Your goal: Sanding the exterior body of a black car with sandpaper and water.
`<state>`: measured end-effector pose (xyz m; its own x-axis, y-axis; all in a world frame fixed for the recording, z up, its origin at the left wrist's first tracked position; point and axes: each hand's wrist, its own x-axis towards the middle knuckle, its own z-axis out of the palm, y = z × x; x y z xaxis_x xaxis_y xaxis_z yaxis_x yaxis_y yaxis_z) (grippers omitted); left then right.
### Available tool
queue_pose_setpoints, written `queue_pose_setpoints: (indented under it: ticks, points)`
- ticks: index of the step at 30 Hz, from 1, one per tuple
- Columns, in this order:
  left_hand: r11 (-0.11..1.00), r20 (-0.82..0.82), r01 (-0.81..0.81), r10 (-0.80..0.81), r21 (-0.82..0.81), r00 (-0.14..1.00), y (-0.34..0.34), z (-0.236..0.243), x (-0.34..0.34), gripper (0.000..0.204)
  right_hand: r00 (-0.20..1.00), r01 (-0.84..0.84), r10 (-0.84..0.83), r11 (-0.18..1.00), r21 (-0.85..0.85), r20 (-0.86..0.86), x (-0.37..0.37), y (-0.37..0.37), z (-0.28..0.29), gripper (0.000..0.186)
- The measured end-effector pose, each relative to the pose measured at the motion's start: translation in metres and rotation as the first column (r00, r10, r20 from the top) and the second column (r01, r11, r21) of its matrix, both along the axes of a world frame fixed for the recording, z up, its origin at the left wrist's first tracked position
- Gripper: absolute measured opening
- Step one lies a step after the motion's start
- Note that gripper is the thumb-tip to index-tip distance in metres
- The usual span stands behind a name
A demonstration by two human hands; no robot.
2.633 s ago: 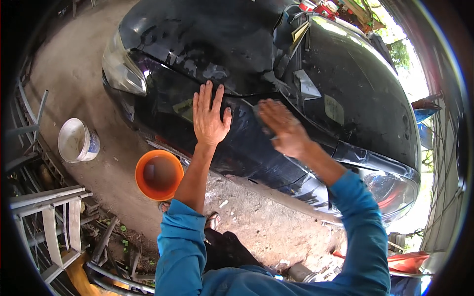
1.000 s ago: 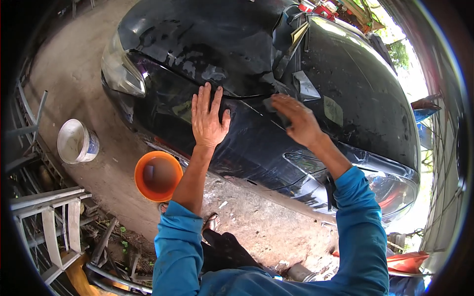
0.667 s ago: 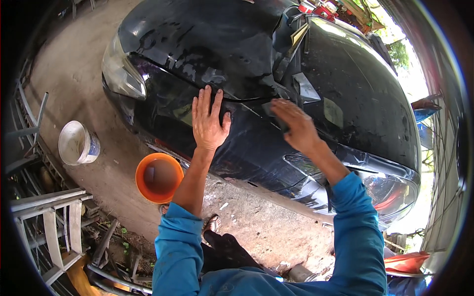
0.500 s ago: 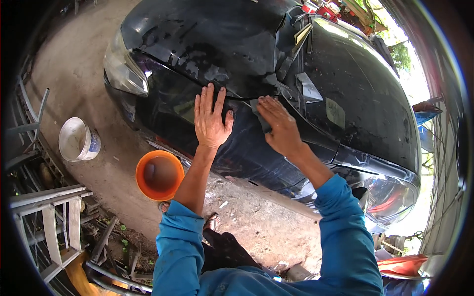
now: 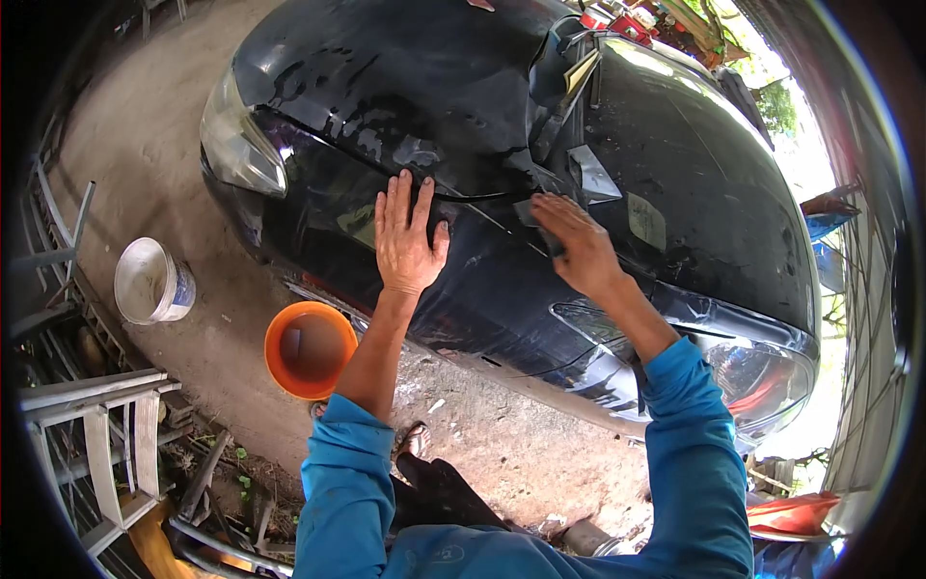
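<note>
A black car (image 5: 675, 154) fills the upper middle, its paint marked with wet patches and pale scuffs. My left hand (image 5: 410, 246) lies open on the front side panel, fingers stretched up toward the bonnet seam, holding nothing. Right of it, my right hand (image 5: 584, 246) rests on the same panel near that seam, fingers bent over a dark grey flat pad (image 5: 531, 214), partly hidden under them. An orange bucket (image 5: 307, 352) of murky water with something pale inside stands on the ground below my left forearm.
A white bucket (image 5: 145, 280) stands at the left. Metal frames and ladders (image 5: 96, 434) line the lower left, with scrap beside them. A corrugated metal wall (image 5: 863, 386) is at the far right, with a red sheet (image 5: 791, 513) at lower right. Clutter (image 5: 637, 24) sits beyond the car.
My right hand has shifted back and forth along the panel with the pad and is further right than half a second ago. My left hand has stayed nearly in place.
</note>
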<state>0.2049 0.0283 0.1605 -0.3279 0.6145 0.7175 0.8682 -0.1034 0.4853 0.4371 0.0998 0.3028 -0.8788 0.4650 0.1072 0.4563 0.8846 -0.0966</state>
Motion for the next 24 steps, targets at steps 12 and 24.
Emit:
queue_pose_setpoints:
  ticks: [12,24]
  points:
    - [1.0,0.024,0.004,-0.004,-0.021,1.0,0.004,0.006,0.006,0.062,0.986,0.081,-0.071,0.995,0.06,-0.153,0.009,0.0,-0.012,0.071]
    - [0.999,0.054,0.031,-0.03,-0.03,0.998,0.005,0.012,0.008,0.063,0.976,0.153,-0.139,0.985,0.077,-0.166,0.022,-0.015,-0.015,0.077]
